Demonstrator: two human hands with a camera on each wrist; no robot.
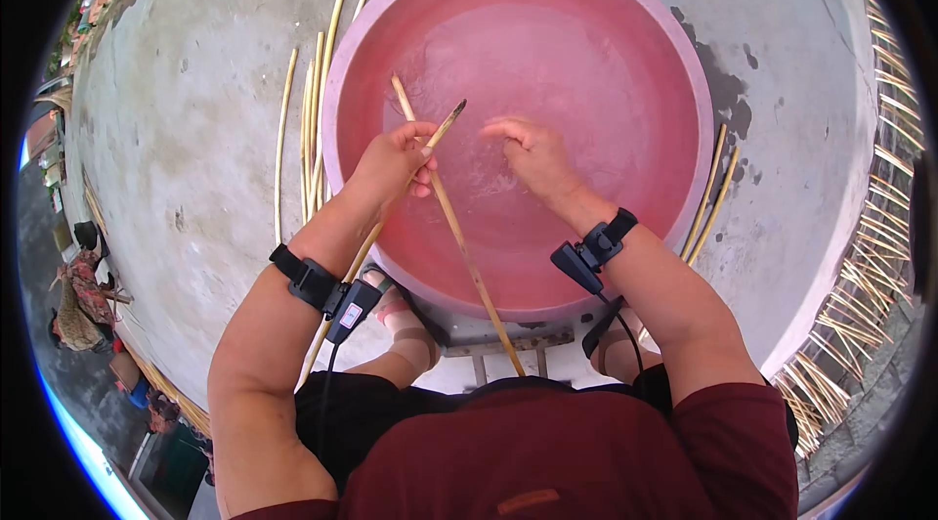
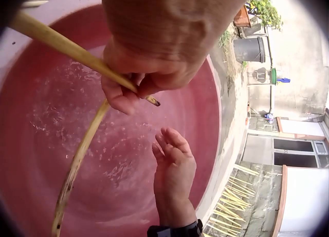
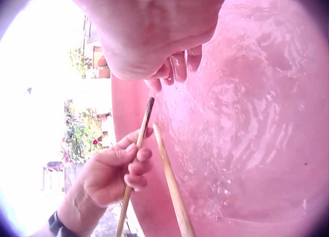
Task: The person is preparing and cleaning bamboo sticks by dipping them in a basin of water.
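Over the concrete floor, pink basin holds water. Loose stick leans on its near rim. Left hand fingers pinch held stick, dark tip raised mid-basin. Right hand fingers relaxed, empty, at the water. Judged: rinsing; next calls for a two-handed grip.

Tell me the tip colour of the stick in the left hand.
Dark brown, nearly black tip, on a pale tan stick; clearest in right wrist view.
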